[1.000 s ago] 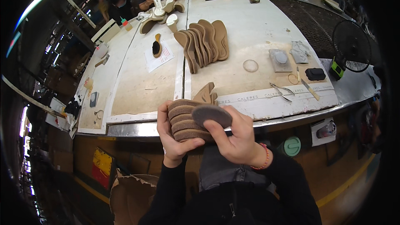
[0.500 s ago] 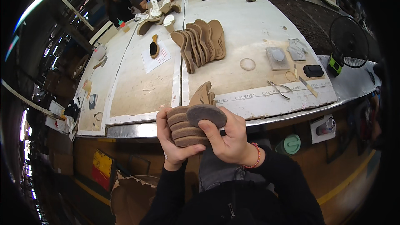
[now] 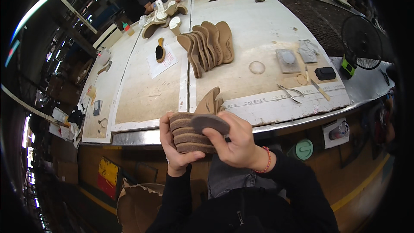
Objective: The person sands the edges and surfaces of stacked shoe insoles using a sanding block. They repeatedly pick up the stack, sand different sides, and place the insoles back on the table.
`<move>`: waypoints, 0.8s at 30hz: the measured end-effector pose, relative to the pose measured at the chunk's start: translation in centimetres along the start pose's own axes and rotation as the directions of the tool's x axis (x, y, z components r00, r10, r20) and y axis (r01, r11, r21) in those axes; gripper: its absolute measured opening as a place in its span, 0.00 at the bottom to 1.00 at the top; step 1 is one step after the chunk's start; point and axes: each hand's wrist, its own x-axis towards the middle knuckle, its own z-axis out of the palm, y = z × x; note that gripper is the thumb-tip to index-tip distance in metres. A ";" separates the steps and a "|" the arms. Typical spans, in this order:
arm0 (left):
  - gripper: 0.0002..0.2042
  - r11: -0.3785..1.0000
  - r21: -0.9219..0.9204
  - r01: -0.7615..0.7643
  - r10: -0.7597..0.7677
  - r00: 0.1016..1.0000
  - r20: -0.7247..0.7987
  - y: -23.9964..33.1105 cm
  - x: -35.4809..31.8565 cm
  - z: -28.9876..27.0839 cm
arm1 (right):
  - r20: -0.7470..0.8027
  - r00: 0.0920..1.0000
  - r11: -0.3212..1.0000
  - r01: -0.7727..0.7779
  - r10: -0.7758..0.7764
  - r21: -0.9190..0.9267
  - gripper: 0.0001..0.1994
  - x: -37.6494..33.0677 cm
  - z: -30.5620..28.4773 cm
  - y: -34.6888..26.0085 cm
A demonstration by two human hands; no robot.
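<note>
Stack of brown insoles (image 3: pixel 189 134) held in front of the body, below the near edge of the workbench (image 3: pixel 276 121), not resting on it.

Risks, as judged:
- Stack gripped from one side only; loose squeeze or a sideways tug on the top piece likely to fan the layers and drop the lower ones toward the cardboard box (image 3: pixel 138 203) and the floor below.
- Top insole (image 3: pixel 210 123) skewed across the stack, pinched at one end; could slip free if thumb pressure eases.
- Upright insoles (image 3: pixel 210 101) just behind the stack, leaning at the bench edge; could be knocked over by a lift of the hands.

Pose:
- Left hand (image 3: pixel 172 146): palm under and behind the stack, fingers curled round the left ends, thumb along the bottom; closed firmly on the stack.
- Right hand (image 3: pixel 235 142): fingers bent narrow, pinching the top insole between thumb and fingertips; wrist with red bracelet (image 3: pixel 268 160) cocked inward, forearm up from lower right.

Beyond: fanned row of tan soles (image 3: pixel 209 45), pliers (image 3: pixel 290 94), another person at the far end.
</note>
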 end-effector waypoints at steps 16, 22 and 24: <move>0.53 1.000 0.005 0.019 -0.019 1.000 0.024 -0.2 -0.2 -0.4 | -0.060 0.994 0.995 -0.094 0.095 0.019 0.07 -3.7 -0.6 1.1; 0.54 1.000 0.021 0.001 -0.002 1.000 0.020 0.1 -0.4 0.3 | -0.075 0.997 0.997 0.022 -0.017 0.070 0.07 -0.5 0.0 0.2; 0.54 1.000 0.012 0.002 -0.002 1.000 -0.010 0.0 -0.1 -0.1 | -0.060 0.998 0.999 -0.031 0.033 0.028 0.07 -1.2 -0.3 0.6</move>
